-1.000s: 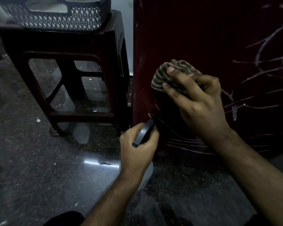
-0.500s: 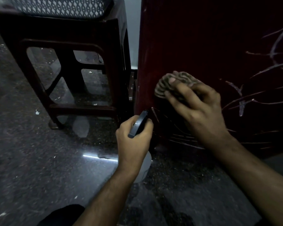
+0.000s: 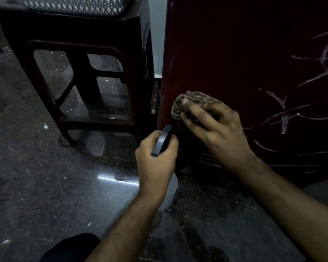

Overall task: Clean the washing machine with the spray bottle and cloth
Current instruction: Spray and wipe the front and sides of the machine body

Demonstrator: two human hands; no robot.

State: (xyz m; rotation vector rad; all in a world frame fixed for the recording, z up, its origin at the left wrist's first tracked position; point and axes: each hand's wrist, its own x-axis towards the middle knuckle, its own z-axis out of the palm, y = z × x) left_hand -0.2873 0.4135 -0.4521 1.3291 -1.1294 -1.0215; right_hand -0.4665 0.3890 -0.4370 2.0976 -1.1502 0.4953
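Domestic laundry or utility corner of a home, dimly lit. Dark red washing machine (image 3: 235, 53) cabinet standing directly on a polished speckled stone floor (image 3: 36, 176), with pale decorative line markings across its side panel. Dark brown moulded plastic stool (image 3: 83, 44) placed just beside the machine, separated by a narrow gap. Perforated white laundry basket (image 3: 74, 5) resting on the stool seat. Pale wall (image 3: 158, 35) visible through the gap. Small light scraps scattered over the floor; bright strip of light reflected in its surface.
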